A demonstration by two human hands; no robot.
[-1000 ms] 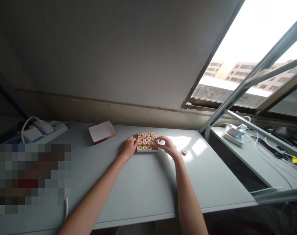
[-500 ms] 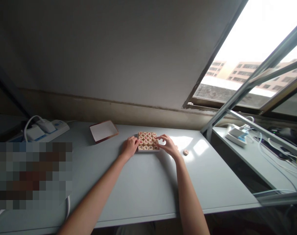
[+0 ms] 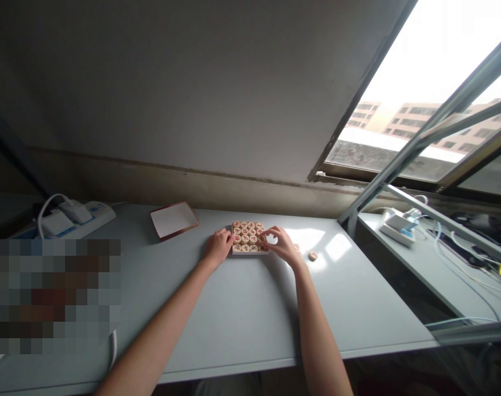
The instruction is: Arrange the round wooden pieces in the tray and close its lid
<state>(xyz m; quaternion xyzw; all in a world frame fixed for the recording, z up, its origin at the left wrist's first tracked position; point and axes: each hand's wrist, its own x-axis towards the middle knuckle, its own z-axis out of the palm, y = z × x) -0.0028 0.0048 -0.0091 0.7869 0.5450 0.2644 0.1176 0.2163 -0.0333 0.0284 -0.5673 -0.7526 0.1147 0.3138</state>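
One change: right hand [image 3: 282, 245] curled slightly tighter at boxed discs [image 3: 245, 238].

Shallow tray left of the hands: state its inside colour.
Shallow tray: whitish inside, best seen in the head view.

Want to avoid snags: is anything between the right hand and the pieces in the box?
Nothing visible: the right hand is at the pieces along the right side of the box. The left hand is opposite; a loose piece lies off right.
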